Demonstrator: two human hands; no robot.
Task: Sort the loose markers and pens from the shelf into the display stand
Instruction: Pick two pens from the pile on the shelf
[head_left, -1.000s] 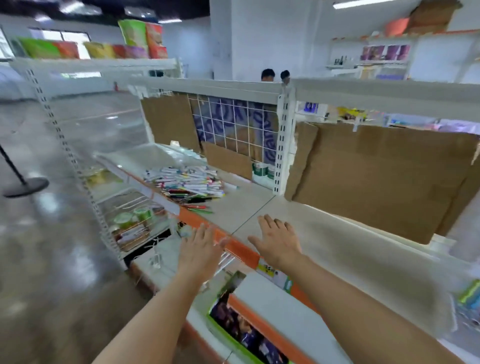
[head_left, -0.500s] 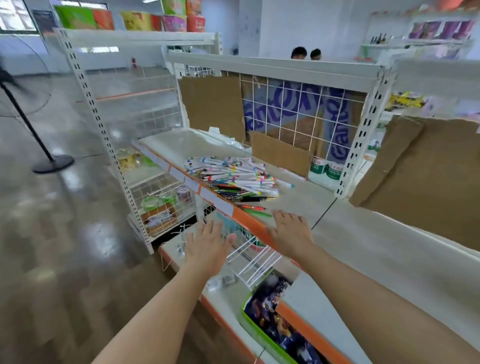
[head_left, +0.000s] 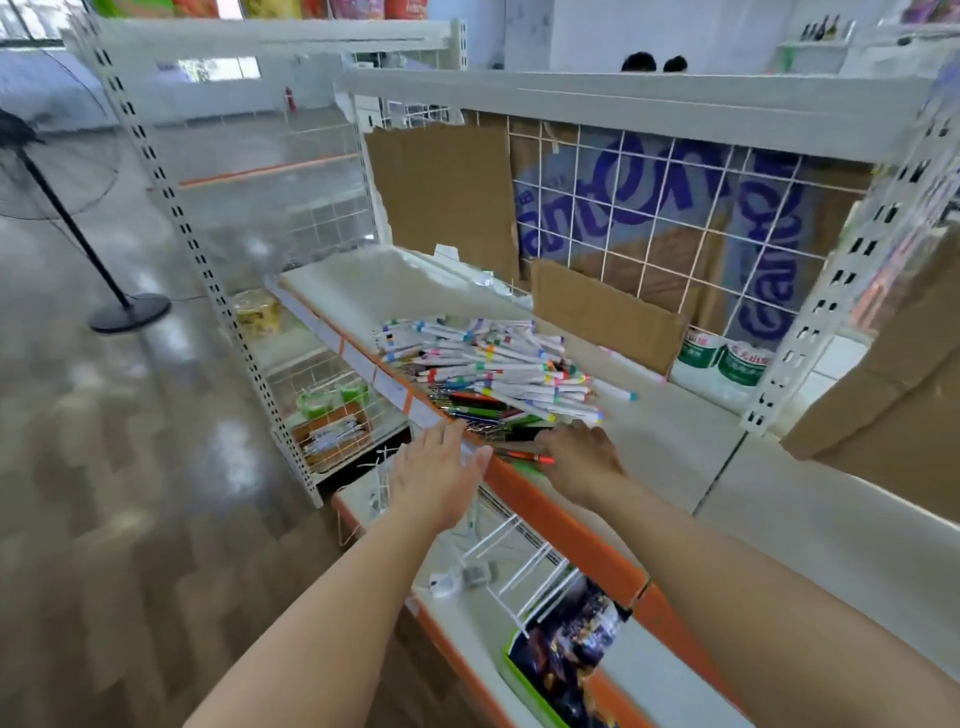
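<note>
Markers (head_left: 488, 364) heaped loose on white shelf (head_left: 670, 436), white barrels with coloured bands, mostly lying across one another, pile sitting toward 11 o'clock from both hands. Pens (head_left: 478, 410) in darker colours tucked under and along near edge of pile, at 6 o'clock side of markers, touching them. One orange-red pen (head_left: 524, 456) lying apart at shelf front, just beside right hand. Left hand (head_left: 441, 475) extended palm down at shelf's orange front lip (head_left: 545, 512), fingers straight and together, fingertips at lip near pile's near corner; nothing held. Right hand (head_left: 579, 462) over shelf surface at 3 o'clock from left hand, fingers bent downward toward pens; whether anything pinched cannot be told, fingertips hidden behind knuckles. Lone marker (head_left: 615, 391) resting off pile at its 3 o'clock side. Cardboard sheets (head_left: 447, 192) leaning against wire grid back panel (head_left: 649, 208) at 12 o'clock. White sacks (head_left: 722, 361) standing behind grid at 2 o'clock. Wire dividers (head_left: 519, 556) on lower shelf at 6 o'clock below hands, colourful printed box (head_left: 566, 654) beside them. Pedestal fan (head_left: 78, 228) standing on glossy floor at 9 o'clock. Display stand not identifiable.
</note>
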